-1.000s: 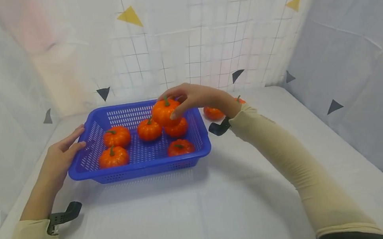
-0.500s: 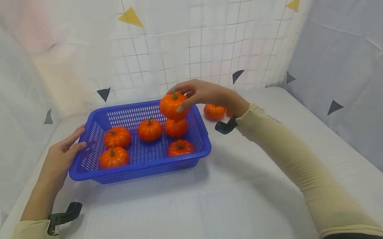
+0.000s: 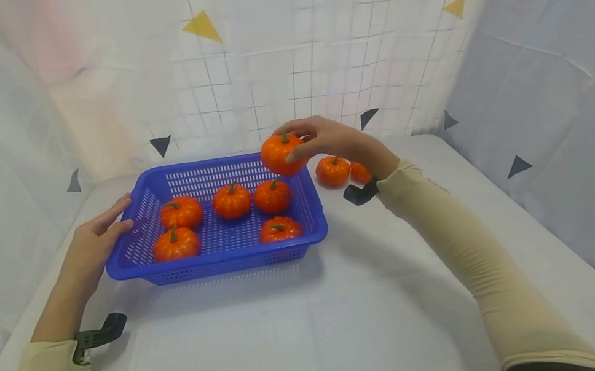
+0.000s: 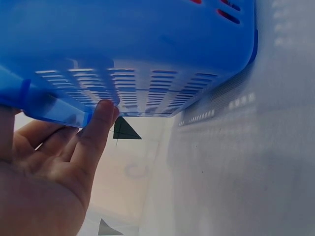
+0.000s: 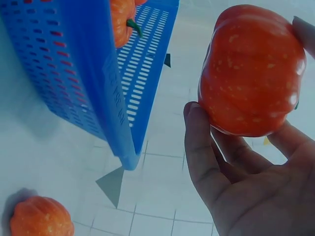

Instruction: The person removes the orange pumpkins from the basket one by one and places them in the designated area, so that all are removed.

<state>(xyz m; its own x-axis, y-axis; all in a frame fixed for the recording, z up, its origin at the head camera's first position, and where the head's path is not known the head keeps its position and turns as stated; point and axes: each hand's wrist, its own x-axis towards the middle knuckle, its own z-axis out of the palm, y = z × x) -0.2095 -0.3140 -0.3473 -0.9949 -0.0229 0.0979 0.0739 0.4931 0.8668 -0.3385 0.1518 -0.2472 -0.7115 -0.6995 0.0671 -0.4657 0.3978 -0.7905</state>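
Note:
My left hand (image 3: pixel 90 245) is at the left end of a blue plastic basket (image 3: pixel 212 261), its thumb over the rim. In the left wrist view, fingers (image 4: pixel 93 140) of that hand touch the basket's outer side below the rim. My right hand (image 3: pixel 327 138) holds a small orange pumpkin (image 3: pixel 278 154) by its sides, raised above the basket's back right corner. Seen from the right wrist, the held pumpkin (image 5: pixel 253 73) sits between thumb and fingertips, apart from the basket. Inside the basket lie several like pumpkins, one of them a pumpkin (image 3: pixel 273 197) near the right end.
Two more pumpkins, a nearer pumpkin (image 3: pixel 333 172) and a partly hidden pumpkin (image 3: pixel 360 173), lie on the white table (image 3: pixel 229 355) right of the basket, beside my right forearm. A white gridded sheet (image 3: pixel 282 57) hangs behind the table.
My right hand has moved right and slightly up with its pumpkin, from over the basket's inside to its back right corner. More of the table pumpkins shows. The left hand and basket have stayed still.

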